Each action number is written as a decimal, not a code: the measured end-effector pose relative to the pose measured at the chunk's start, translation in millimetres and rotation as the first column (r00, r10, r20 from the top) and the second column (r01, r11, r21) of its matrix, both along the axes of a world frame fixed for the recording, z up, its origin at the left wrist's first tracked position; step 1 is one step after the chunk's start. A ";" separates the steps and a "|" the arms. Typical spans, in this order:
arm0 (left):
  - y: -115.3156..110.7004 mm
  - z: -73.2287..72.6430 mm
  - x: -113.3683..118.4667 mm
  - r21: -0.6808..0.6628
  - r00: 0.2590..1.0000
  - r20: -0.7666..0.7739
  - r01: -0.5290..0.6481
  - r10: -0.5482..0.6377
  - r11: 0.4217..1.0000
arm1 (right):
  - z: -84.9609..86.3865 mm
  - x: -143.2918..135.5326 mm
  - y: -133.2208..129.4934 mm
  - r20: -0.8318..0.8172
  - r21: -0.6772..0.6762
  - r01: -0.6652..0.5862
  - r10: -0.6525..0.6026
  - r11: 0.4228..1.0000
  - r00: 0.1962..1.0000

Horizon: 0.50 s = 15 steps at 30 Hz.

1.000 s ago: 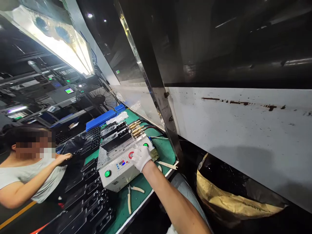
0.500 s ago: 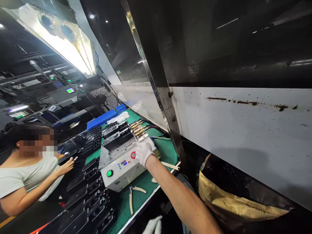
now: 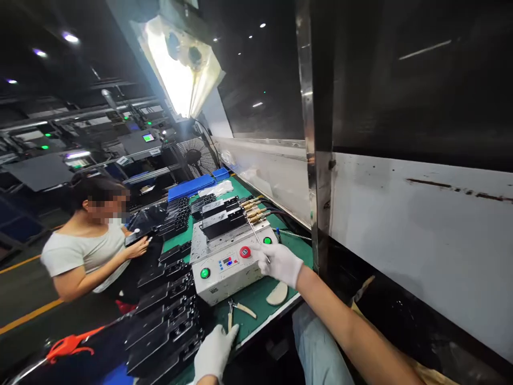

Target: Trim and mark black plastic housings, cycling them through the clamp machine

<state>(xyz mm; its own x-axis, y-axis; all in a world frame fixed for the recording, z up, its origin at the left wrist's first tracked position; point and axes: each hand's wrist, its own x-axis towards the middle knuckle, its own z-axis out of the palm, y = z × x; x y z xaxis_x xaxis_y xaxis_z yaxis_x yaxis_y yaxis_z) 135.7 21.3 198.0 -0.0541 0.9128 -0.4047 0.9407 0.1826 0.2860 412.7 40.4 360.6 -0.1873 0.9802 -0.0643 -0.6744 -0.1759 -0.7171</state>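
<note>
My right hand, in a white glove, is closed around a thin metal rod. The rod slants up and left over the front of a white control box, which has a red button and green buttons. On the box lie black housings beside brass fittings with hoses. My gloved left hand is low at the table edge, thumb apart from the fingers, by the cream-handled pliers. Whether it touches a handle, I cannot tell.
Rows of black parts line the table's left side. A co-worker there handles a black part. A cream half-round piece lies near the front edge. An orange air gun is at lower left; a metal post rises at right.
My right hand has drawn back from the box's top right and now grips the thin rod. My left hand has risen to beside the pliers. The view has swung left.
</note>
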 end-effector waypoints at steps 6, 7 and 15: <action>-1.1 -2.3 6.1 0.104 0.989 0.147 -0.017 0.002 0.994 | -28.1 7.6 -76.4 0.032 -0.136 0.075 -0.071 0.988 0.997; -7.0 -3.1 6.1 0.123 0.982 0.187 -0.054 0.030 0.991 | -28.0 5.0 -81.1 0.032 -0.154 0.126 -0.123 0.980 0.992; -92.3 -1.5 -16.9 0.128 0.814 0.537 -0.338 0.221 0.933 | 1.2 -11.7 -141.5 0.162 -0.222 0.097 -0.062 0.970 0.985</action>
